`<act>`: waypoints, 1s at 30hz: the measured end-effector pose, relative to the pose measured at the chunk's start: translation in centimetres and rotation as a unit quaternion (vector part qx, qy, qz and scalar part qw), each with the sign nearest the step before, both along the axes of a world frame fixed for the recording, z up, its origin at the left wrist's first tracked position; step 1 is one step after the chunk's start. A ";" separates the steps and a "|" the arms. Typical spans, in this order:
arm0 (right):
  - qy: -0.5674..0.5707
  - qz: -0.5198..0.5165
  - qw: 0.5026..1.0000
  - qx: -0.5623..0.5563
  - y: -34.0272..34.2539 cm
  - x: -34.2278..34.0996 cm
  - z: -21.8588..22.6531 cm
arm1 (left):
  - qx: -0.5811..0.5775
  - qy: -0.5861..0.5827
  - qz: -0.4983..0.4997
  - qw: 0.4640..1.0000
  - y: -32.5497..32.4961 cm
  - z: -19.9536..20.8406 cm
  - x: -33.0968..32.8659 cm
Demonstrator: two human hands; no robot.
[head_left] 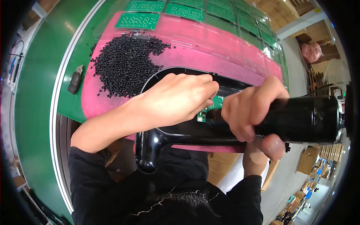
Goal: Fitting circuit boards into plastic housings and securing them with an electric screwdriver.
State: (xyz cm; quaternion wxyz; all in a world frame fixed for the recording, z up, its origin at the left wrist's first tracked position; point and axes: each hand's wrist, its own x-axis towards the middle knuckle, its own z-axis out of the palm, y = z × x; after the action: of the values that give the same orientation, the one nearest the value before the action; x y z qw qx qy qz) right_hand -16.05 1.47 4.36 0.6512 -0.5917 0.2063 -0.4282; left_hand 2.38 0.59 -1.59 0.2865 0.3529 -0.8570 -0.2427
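A glossy black plastic housing (187,135) lies at the table's near edge, with part of a green circuit board (201,117) showing inside it. My right hand (253,108) is wrapped round a thick black electric screwdriver (300,119), whose narrower front end points left at the board. The exact tip is hard to make out. Over the housing, beside that front end, my left hand (183,93) is closed with its fingers curled together. What those fingers pinch, if anything, is hidden.
A large pile of small black screws (123,65) sits on a pink mat (180,56). Behind it, a clear plastic tray (225,48) holds several green circuit boards (138,20). A small dark wrapped object (75,81) lies on the green table (41,93) at left.
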 end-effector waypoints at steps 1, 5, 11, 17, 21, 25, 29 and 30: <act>0.014 -0.031 0.999 0.017 0.3 0.2 0.0 | 0.009 -0.015 -0.002 1.000 0.0 0.0 0.1; 0.054 -0.047 0.997 0.022 0.9 -0.2 0.2 | 0.026 -0.021 -0.006 0.999 -0.2 0.1 0.1; -0.052 -0.052 0.996 -0.055 0.4 -0.4 -0.7 | 0.038 -0.043 -0.021 0.998 -0.3 0.1 0.1; -0.201 -0.094 0.961 -0.165 -0.3 -2.3 -0.2 | 0.075 0.017 -0.076 0.994 -0.4 0.4 0.1; -0.268 -0.112 0.947 -0.139 0.1 -3.0 0.0 | 0.086 0.083 -0.113 0.986 -0.9 0.5 -0.3; -0.300 -0.102 0.940 -0.123 0.0 -3.5 -0.3 | 0.106 0.127 -0.129 0.978 -0.7 0.3 -0.6; -0.263 -0.109 0.948 -0.144 0.0 -4.2 0.5 | 0.099 0.107 -0.115 0.983 -0.8 1.4 -0.6; -0.218 -0.118 0.957 -0.154 0.0 -4.7 0.9 | 0.073 0.142 -0.078 0.984 -0.8 1.6 -0.8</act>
State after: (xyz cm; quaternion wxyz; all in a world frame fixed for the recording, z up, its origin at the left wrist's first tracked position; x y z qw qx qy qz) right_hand -20.74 1.51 5.28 0.5262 -0.5489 0.0594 -0.6468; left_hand 1.62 -0.20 -0.03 0.3590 0.2668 -0.8127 -0.3735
